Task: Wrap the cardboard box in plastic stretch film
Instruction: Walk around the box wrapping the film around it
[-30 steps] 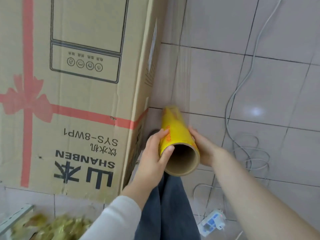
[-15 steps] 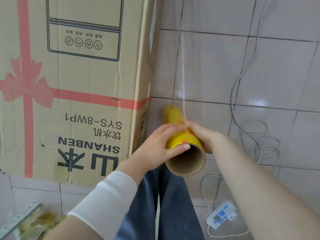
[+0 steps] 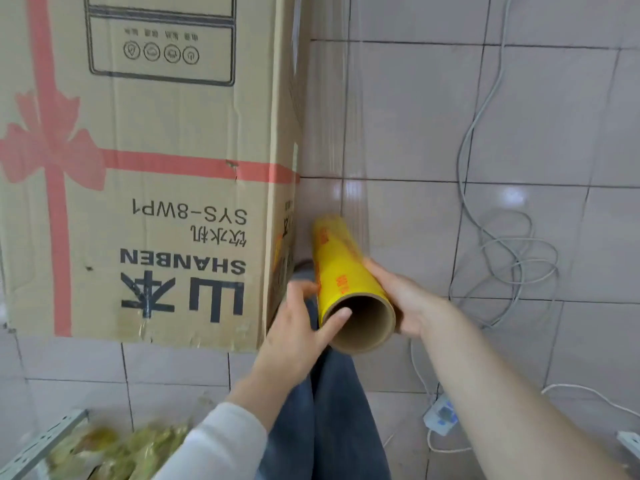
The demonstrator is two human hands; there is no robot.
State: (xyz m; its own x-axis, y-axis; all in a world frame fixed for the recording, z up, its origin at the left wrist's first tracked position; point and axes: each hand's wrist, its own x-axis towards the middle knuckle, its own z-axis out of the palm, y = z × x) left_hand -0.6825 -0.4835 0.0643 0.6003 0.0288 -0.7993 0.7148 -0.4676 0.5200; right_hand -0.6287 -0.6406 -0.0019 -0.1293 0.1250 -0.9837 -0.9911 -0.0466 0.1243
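Observation:
A tall cardboard box (image 3: 149,168) with a printed red ribbon and black lettering fills the left of the head view. Beside its right edge I hold a yellow roll of stretch film (image 3: 343,271) with an open cardboard core facing me. My right hand (image 3: 401,299) grips the roll from the right side. My left hand (image 3: 301,327) cups it from the left, thumb at the core's rim. A clear sheet of film (image 3: 332,133) stretches from the roll up along the box's right side.
The floor is pale tile. A grey cable (image 3: 502,244) lies coiled to the right, with a white power strip (image 3: 441,415) below it. My legs in blue jeans (image 3: 332,427) stand under the roll. A metal rail and yellowish plastic-wrapped items (image 3: 114,452) lie bottom left.
My left hand slid from over the top of the roll to its left side near the rim. The roll stayed next to the box corner, and the film sheet reads longer.

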